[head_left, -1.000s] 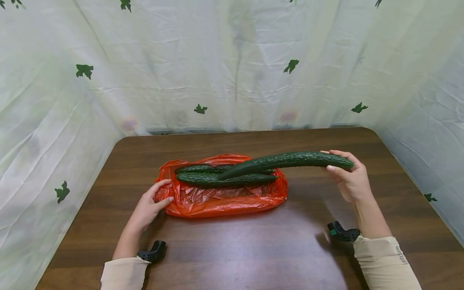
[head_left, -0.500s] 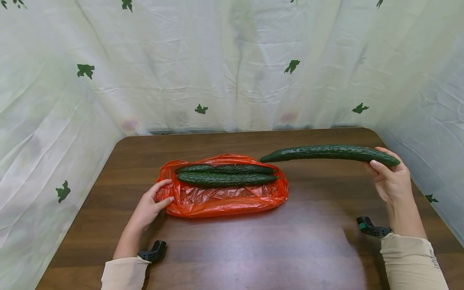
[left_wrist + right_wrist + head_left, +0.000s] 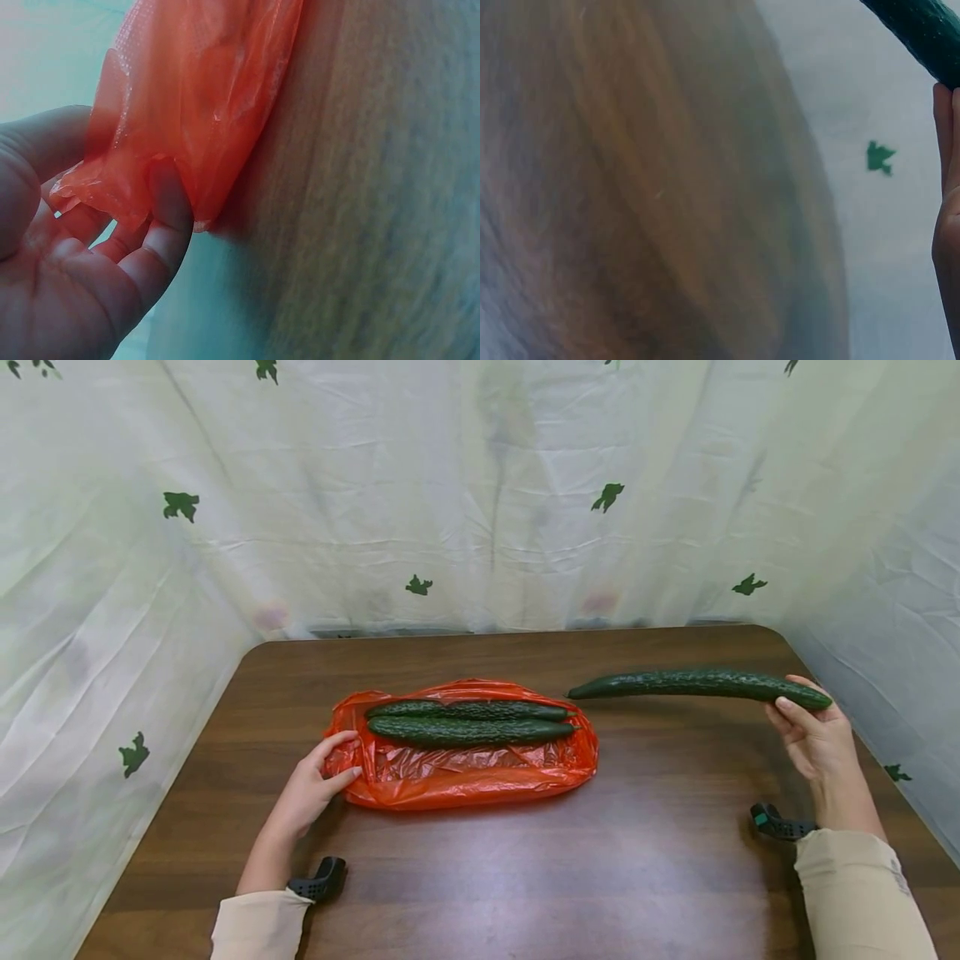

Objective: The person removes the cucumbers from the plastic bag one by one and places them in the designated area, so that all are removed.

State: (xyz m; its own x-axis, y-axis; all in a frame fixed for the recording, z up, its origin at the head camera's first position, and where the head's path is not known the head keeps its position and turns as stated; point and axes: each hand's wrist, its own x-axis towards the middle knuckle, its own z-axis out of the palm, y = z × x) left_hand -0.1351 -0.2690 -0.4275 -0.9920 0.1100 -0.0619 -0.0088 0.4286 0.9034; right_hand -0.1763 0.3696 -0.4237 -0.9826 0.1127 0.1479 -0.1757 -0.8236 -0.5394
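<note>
A red plastic bag (image 3: 465, 789) lies on the table, its mouth spread wide. Inside it two dark green cucumbers, a front one (image 3: 472, 732) and a back one (image 3: 495, 710), lie side by side. My left hand (image 3: 311, 789) grips the bag's left end; in the left wrist view the thin plastic (image 3: 202, 97) is bunched between the fingers of that hand (image 3: 97, 277). On the right, my right hand (image 3: 821, 743) holds a long, slightly curved cucumber (image 3: 690, 683) by its right end, between thumb and fingers. Its tapered tip points left, close to the bag's back right edge.
The brown wooden table (image 3: 540, 868) has rounded far corners. A pale curtain (image 3: 360, 527) with green leaf shapes hangs around its back and sides. Black wrist devices, one on the left (image 3: 321, 880) and one on the right (image 3: 780, 823), sit at the sleeve cuffs.
My right hand has carried the long cucumber rightward from above the bag, then slightly lower over the last half second. The left hand and the bag have stayed in place.
</note>
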